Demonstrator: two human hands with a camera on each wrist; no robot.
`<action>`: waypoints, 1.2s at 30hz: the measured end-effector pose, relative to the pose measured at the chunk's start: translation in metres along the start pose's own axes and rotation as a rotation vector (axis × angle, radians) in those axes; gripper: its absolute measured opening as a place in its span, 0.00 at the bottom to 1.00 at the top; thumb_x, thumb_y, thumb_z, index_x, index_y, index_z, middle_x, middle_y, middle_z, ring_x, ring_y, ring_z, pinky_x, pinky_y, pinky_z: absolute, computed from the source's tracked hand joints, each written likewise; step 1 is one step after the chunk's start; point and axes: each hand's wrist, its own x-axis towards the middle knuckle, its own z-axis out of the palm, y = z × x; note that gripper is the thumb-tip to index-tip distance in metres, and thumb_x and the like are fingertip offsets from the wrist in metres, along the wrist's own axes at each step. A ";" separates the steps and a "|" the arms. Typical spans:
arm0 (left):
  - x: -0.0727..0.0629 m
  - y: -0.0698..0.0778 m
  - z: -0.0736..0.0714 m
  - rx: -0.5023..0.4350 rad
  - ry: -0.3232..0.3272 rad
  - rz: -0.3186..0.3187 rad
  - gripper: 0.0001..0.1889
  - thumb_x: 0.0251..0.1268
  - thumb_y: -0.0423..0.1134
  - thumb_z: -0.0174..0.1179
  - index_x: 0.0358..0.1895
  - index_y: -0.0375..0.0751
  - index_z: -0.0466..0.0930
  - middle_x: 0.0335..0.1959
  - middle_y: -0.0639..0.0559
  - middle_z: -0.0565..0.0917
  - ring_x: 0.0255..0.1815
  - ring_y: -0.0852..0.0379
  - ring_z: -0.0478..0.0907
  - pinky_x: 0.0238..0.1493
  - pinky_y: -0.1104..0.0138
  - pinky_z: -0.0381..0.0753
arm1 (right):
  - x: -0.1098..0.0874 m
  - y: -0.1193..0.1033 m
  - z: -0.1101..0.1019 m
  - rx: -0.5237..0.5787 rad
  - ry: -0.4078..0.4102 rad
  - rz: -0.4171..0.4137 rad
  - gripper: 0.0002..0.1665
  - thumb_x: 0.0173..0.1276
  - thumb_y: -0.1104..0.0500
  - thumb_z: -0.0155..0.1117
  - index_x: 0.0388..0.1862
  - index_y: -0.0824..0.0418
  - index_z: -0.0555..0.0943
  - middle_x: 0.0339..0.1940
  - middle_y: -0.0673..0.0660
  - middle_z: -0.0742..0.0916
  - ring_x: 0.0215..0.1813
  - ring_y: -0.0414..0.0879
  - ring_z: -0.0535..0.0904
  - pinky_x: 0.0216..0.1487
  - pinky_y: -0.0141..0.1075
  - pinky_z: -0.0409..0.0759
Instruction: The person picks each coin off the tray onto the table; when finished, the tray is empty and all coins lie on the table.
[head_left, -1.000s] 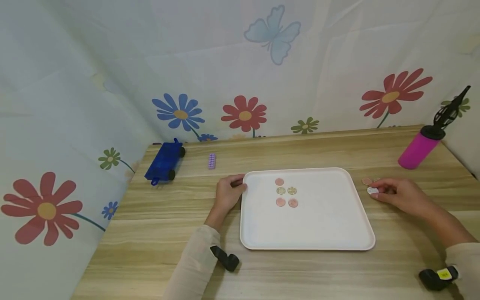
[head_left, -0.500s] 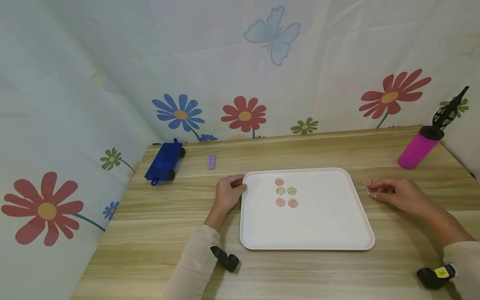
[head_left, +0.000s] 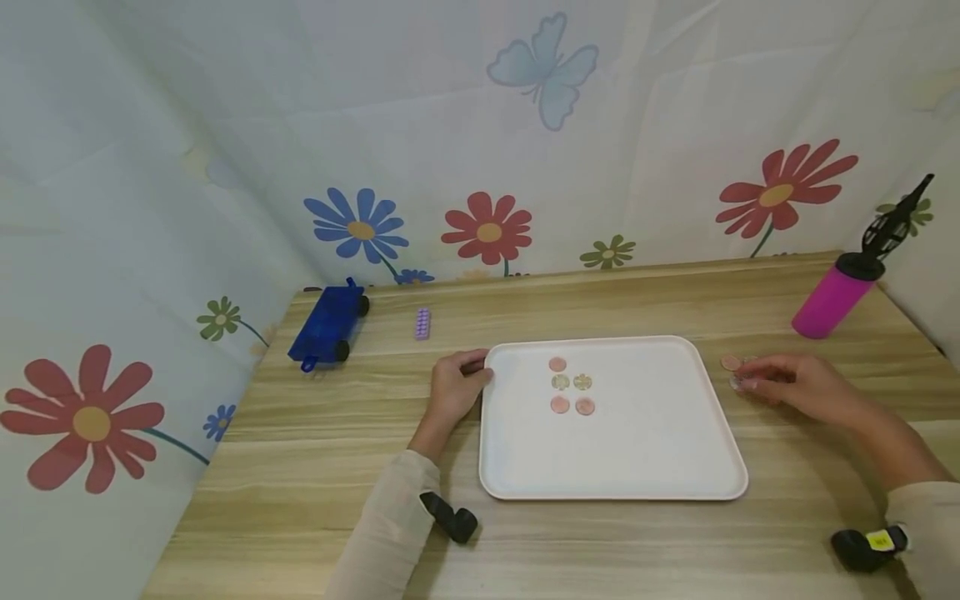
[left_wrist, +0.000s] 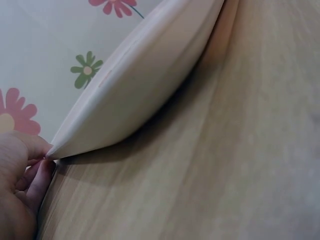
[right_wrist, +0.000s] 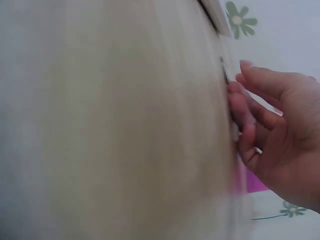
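Beyond, pink pump (head_left: 832, 302), blue cart (head_left: 327, 325), left hand (head_left: 453, 385) pinching tray (head_left: 637, 454), right hand (head_left: 810, 387) partly hiding coins (head_left: 731, 362), its hold unclear.

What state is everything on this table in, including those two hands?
Left hand: pinching the tray's rim.
Right hand: fingertips at loose coins; grip unclear.
White tray: right way up on the table.
Five coins on the tray: lying flat, apart.
Loose coins: beside the tray, partly hidden.
Purple block: studs up.
Pink pump: nozzle up.
Blue cart: wheels attached.
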 end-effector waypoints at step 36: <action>0.000 -0.001 0.000 0.022 0.004 0.018 0.15 0.59 0.25 0.65 0.50 0.28 0.87 0.45 0.32 0.89 0.47 0.44 0.87 0.47 0.68 0.87 | 0.085 -0.130 0.092 0.175 -0.142 -0.164 0.12 0.70 0.67 0.64 0.49 0.68 0.86 0.41 0.63 0.89 0.37 0.44 0.77 0.37 0.27 0.77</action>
